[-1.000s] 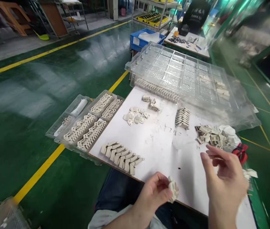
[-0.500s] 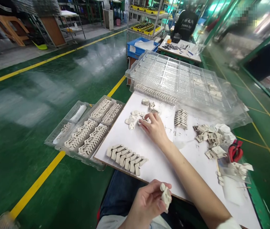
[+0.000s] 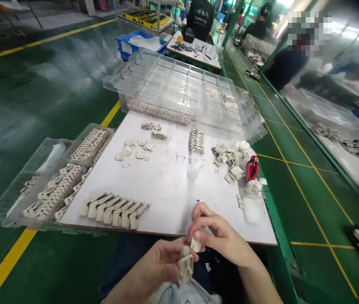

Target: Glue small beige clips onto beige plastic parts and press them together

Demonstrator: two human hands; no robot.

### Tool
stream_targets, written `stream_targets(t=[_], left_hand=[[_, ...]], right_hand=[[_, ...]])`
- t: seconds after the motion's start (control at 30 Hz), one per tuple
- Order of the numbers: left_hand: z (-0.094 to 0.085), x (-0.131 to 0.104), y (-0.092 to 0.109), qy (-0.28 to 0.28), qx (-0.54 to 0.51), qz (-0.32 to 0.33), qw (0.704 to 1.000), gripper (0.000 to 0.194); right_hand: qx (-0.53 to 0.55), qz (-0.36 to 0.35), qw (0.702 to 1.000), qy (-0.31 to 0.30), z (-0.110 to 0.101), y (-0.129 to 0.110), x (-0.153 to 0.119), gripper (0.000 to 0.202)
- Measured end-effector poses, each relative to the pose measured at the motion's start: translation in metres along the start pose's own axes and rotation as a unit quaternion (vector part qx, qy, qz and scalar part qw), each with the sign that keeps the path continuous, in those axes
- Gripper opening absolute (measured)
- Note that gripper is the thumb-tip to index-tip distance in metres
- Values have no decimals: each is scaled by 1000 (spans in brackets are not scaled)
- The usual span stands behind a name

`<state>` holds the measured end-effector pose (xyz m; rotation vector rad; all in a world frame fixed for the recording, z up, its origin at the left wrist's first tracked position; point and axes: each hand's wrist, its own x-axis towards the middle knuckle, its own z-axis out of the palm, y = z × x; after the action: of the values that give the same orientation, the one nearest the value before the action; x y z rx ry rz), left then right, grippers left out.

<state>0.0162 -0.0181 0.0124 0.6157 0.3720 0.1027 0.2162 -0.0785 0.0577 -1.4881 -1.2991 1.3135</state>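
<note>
My left hand [image 3: 157, 266] grips a beige plastic part [image 3: 186, 268] with raised ribs, low in front of me, off the table's near edge. Just above it, my right hand [image 3: 217, 234] pinches a smaller pale plastic piece [image 3: 195, 245]. The two pieces are very close together; whether they touch I cannot tell. On the white table [image 3: 167, 185], a row of joined-looking beige parts [image 3: 114, 210] lies at the near left. Small flat plates [image 3: 135, 151] are scattered farther back. A short stack of parts [image 3: 196, 141] stands at the middle back.
Clear plastic trays [image 3: 169, 80] cover the table's far end. At the right lie a heap of beige parts [image 3: 228, 158] and red-handled pliers [image 3: 252, 168]. Part-filled trays [image 3: 55, 190] sit along the left edge. Beyond are a blue crate [image 3: 141, 44] and a seated person [image 3: 200, 19].
My right hand has come back from the scattered plates to my left hand, bringing a small piece. My left hand still holds its part. The view has turned to the right.
</note>
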Motion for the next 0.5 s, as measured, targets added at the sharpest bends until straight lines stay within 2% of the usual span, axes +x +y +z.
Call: stream_targets(t=[0.13, 0.17, 0.2, 0.23, 0.27, 0.3, 0.33, 0.37, 0.4, 0.43, 0.5], left_hand=[[3, 12, -8, 16, 11, -21, 1000, 59], [3, 14, -11, 26, 3, -18, 999, 57], [3, 16, -13, 39, -8, -12, 999, 55], [3, 17, -15, 53, -21, -4, 998, 53], [4, 18, -16, 67, -37, 1, 997, 52], [5, 18, -17, 81, -56, 5, 995, 51], [5, 19, -18, 94, -77, 7, 993, 50], [6, 20, -19, 105, -101, 10, 989, 49], [6, 22, -19, 114, -124, 15, 986, 47], [7, 24, -20, 118, -146, 23, 982, 45], [6, 29, -21, 120, -177, 40, 976, 41]], right_hand=[[-49, -30, 998, -9, -7, 2, -14, 30], [-68, -37, 997, 11, -13, 3, -19, 27], [-86, -45, 994, 58, -21, 5, -26, 25], [-107, -57, 982, 142, -31, 9, -32, 24], [-128, -74, 952, 267, -43, 14, -39, 24], [-145, -91, 896, 410, -57, 22, -45, 24], [-155, -101, 811, 555, -71, 30, -50, 24], [-159, -99, 726, 662, -85, 40, -53, 26], [-166, -81, 692, 697, -97, 49, -54, 30], [-188, -63, 685, 701, -107, 58, -53, 33], [-259, -36, 701, 664, -120, 70, -49, 35]])
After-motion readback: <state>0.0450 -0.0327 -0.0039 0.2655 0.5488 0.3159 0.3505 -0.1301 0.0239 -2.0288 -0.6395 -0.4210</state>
